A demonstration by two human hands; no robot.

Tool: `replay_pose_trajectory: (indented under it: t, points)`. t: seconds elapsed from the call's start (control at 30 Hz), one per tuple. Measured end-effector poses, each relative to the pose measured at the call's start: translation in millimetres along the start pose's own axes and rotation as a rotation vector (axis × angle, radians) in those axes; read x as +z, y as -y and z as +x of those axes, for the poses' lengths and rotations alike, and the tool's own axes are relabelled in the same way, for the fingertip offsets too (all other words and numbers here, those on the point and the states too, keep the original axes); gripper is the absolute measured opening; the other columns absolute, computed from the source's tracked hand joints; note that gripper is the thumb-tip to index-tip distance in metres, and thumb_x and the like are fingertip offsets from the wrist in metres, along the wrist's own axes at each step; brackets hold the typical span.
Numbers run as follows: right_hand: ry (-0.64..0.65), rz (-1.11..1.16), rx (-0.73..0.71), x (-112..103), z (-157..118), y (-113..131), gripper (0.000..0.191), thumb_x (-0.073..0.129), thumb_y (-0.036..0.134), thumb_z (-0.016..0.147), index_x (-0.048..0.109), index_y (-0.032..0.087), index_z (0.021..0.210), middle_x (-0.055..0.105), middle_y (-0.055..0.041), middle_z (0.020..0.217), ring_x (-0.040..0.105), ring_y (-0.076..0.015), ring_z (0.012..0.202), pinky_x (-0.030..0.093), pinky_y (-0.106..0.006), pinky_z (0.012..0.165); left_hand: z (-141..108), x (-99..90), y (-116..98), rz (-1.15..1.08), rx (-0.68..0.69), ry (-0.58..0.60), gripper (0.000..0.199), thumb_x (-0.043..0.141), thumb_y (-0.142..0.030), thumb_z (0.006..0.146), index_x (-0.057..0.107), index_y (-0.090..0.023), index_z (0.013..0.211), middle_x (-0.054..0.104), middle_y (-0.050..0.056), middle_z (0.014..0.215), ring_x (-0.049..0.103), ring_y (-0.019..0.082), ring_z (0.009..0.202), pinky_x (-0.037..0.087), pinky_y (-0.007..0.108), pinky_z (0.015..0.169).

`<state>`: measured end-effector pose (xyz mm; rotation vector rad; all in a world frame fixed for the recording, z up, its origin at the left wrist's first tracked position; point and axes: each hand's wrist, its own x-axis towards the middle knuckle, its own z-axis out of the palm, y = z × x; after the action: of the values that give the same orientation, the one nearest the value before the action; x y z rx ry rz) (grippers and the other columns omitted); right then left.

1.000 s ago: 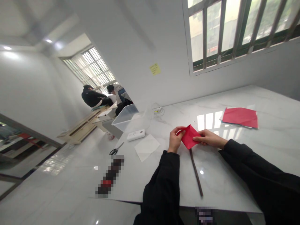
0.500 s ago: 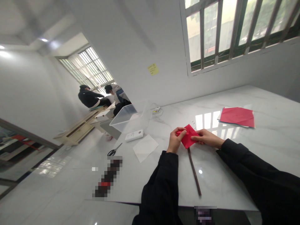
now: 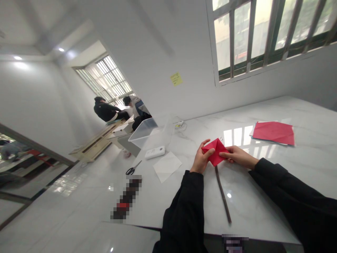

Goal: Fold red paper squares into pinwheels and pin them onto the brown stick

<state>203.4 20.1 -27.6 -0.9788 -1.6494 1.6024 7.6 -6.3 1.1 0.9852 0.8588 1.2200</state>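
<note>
Folding step apparently in hand: red paper (image 3: 217, 149) over worktop (image 3: 152, 200), beyond stick (image 3: 223, 193). Left hand (image 3: 200, 160) and right hand (image 3: 240, 157) pinch it, grips closed (thumbs on top). Next move seemingly calls for firm creasing.

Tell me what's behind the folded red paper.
A dark stick shows below the folded red paper; anything directly behind, perhaps including the stick's far end, is covered.

- A pale wall (image 3: 179, 42) rose behind the white marbled table (image 3: 250, 214).
- A barred window (image 3: 250, 38) stood at upper right, reflected on the table.
- Another barred window (image 3: 113, 75) brightened the far end, above a low cream unit (image 3: 105, 140).
- Ceiling lights (image 3: 61, 49) shone over the glossy floor (image 3: 79, 207).
</note>
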Motion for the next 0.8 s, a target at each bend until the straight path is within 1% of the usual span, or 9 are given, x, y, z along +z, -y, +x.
replay_pose_trajectory:
  t: [0.1, 0.17, 0.27, 0.33, 0.43, 0.5, 0.6, 0.7, 0.8]
  points:
    - [-0.028, 0.054, 0.018, 1, -2, 3, 0.049, 0.071, 0.064, 0.077, 0.062, 0.016, 0.080, 0.053, 0.0017, 0.065, 0.042, -0.0099, 0.054, 0.030, -0.026, 0.052, 0, -0.8, -1, 0.015, 0.025, -0.014, 0.086, 0.091, -0.035, 0.061, 0.053, -0.020, 0.136, 0.072, 0.007, 0.102, 0.068, 0.019, 0.087, 0.054, 0.029, 0.079]
    - [-0.029, 0.072, 0.036, 2, -3, 4, 0.049, 0.072, 0.064, 0.077, 0.062, 0.016, 0.080, 0.054, 0.0014, 0.067, 0.042, -0.0098, 0.054, 0.030, -0.026, 0.052, 4, -4.4, 2, 0.055, 0.056, -0.083, 0.073, 0.090, -0.037, 0.061, 0.061, -0.019, 0.126, 0.073, 0.007, 0.099, 0.068, 0.018, 0.085, 0.054, 0.029, 0.077]
    - [0.043, 0.015, 0.036, 1, -3, 5, 0.048, 0.071, 0.063, 0.078, 0.063, 0.016, 0.081, 0.052, 0.0020, 0.063, 0.042, -0.0101, 0.053, 0.029, -0.026, 0.052, 10, -11.5, 8, 0.145, 0.136, -0.190, 0.050, 0.088, -0.039, 0.064, 0.070, -0.016, 0.104, 0.074, 0.007, 0.093, 0.068, 0.017, 0.082, 0.053, 0.027, 0.076]
    - [0.088, -0.043, 0.024, 1, -3, 4, 0.048, 0.070, 0.063, 0.079, 0.064, 0.015, 0.081, 0.051, 0.0022, 0.061, 0.043, -0.0104, 0.053, 0.028, -0.026, 0.052, 12, -15.0, 11, 0.208, 0.189, -0.224, 0.040, 0.086, -0.040, 0.067, 0.072, -0.015, 0.095, 0.075, 0.007, 0.091, 0.067, 0.017, 0.081, 0.053, 0.028, 0.076]
    - [0.091, -0.066, 0.010, 0, -2, 2, 0.048, 0.069, 0.063, 0.080, 0.065, 0.015, 0.084, 0.053, 0.0019, 0.061, 0.043, -0.0104, 0.053, 0.029, -0.026, 0.052, 14, -16.2, 12, 0.295, 0.231, -0.244, 0.033, 0.078, -0.042, 0.075, 0.074, -0.014, 0.091, 0.076, 0.007, 0.087, 0.068, 0.019, 0.079, 0.055, 0.031, 0.077]
    - [0.079, -0.060, 0.005, 0, -1, 1, 0.048, 0.069, 0.062, 0.080, 0.065, 0.015, 0.084, 0.053, 0.0020, 0.061, 0.044, -0.0103, 0.052, 0.030, -0.026, 0.052, 13, -15.3, 12, 0.335, 0.273, -0.251, 0.031, 0.073, -0.042, 0.080, 0.076, -0.015, 0.095, 0.077, 0.008, 0.092, 0.069, 0.020, 0.085, 0.055, 0.034, 0.083]
    - [0.075, -0.061, 0.015, 0, 0, -1, 0.046, 0.069, 0.060, 0.080, 0.065, 0.014, 0.083, 0.054, 0.0016, 0.061, 0.045, -0.0102, 0.052, 0.032, -0.025, 0.052, 13, -13.9, 11, 0.322, 0.333, -0.246, 0.029, 0.070, -0.037, 0.083, 0.077, -0.019, 0.105, 0.076, 0.009, 0.109, 0.069, 0.021, 0.103, 0.051, 0.036, 0.098]
    - [0.060, -0.067, 0.033, -1, 1, -3, 0.043, 0.069, 0.057, 0.081, 0.065, 0.014, 0.083, 0.055, 0.0010, 0.061, 0.046, -0.0103, 0.052, 0.033, -0.025, 0.052, 13, -12.8, 9, 0.249, 0.297, -0.199, 0.026, 0.069, -0.033, 0.083, 0.078, -0.021, 0.104, 0.075, 0.009, 0.115, 0.067, 0.022, 0.109, 0.049, 0.038, 0.102]
    - [0.026, -0.063, 0.047, -1, 2, -5, 0.042, 0.068, 0.056, 0.081, 0.065, 0.014, 0.082, 0.055, 0.0011, 0.060, 0.047, -0.0106, 0.051, 0.033, -0.025, 0.051, 8, -10.1, 4, 0.250, 0.265, -0.104, 0.022, 0.070, -0.032, 0.082, 0.079, -0.020, 0.099, 0.073, 0.010, 0.120, 0.064, 0.025, 0.117, 0.047, 0.039, 0.105]
